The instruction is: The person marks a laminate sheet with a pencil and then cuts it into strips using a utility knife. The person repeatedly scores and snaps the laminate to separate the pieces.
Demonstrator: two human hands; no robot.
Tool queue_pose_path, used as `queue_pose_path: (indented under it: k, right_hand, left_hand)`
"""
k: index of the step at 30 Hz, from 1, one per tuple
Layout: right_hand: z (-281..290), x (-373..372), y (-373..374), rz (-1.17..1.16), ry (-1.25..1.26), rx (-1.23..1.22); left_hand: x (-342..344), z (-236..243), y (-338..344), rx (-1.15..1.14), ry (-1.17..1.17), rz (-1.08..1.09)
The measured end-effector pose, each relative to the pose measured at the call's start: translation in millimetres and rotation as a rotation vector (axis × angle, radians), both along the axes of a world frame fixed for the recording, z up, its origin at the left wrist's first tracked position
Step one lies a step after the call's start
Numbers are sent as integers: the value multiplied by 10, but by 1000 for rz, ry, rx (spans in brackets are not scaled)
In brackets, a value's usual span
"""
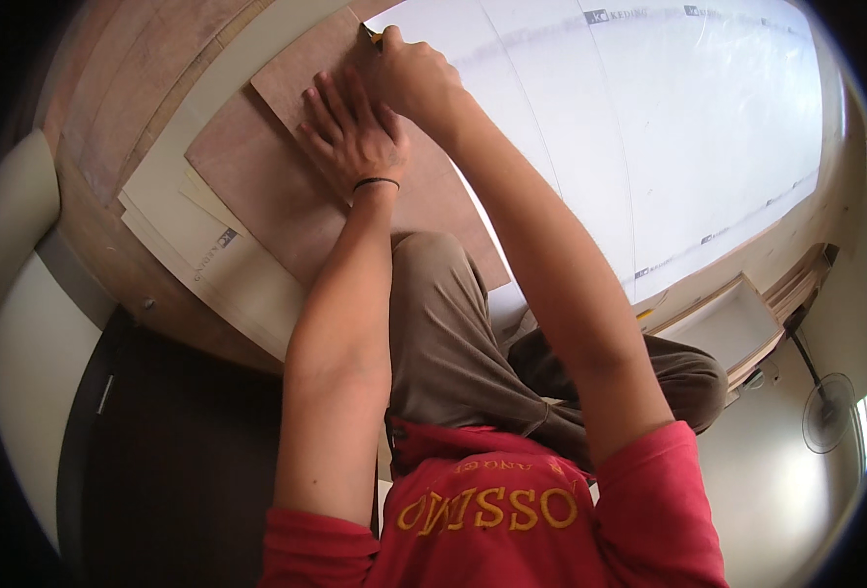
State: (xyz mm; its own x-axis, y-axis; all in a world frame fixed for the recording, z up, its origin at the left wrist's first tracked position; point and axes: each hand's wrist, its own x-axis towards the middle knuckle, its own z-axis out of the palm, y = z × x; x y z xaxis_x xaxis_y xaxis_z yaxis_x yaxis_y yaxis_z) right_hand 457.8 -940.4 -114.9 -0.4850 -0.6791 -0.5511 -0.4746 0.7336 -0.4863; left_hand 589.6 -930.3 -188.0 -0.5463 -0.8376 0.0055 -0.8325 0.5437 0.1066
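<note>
My left hand (360,137) lies flat with its fingers spread, pressing on a thin brown board (433,201). A dark band circles that wrist. Just beyond it and to the right, my right hand (416,78) is closed round a utility knife (373,37). Only its dark tip and a bit of yellow show; the fist covers the rest. The tip is at the brown board's far right edge, where the board meets a large white film-covered sheet (688,127). Another brown board (242,162) lies partly under the first.
Pale sheets (213,250) stick out at the left over a wooden surface (110,108). My bent knee (433,265) reaches the near edge of the brown board. On the right are a shallow wooden tray (722,318) and a standing fan (829,412). A dark panel (179,441) fills the lower left.
</note>
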Motion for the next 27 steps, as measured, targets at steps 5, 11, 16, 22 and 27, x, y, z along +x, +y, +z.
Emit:
queue_pose_path:
  k: [5,11,16,22,27]
  right_hand:
    - [55,245,727,5,-92,64]
    - [172,457,1369,-35,-150,166]
    - [233,697,2038,-59,-201,210]
    - [340,933,2691,-11,-190,345]
    - [364,1003,3012,5,-202,373]
  left_hand:
    - [30,4,-34,25,95,16]
    - [2,-88,-21,-28,139,-5]
    - [5,-5,-31,11,139,-10]
    - [30,-35,-42,4,156,-24]
    - [-12,-34,-10,5,171,-13]
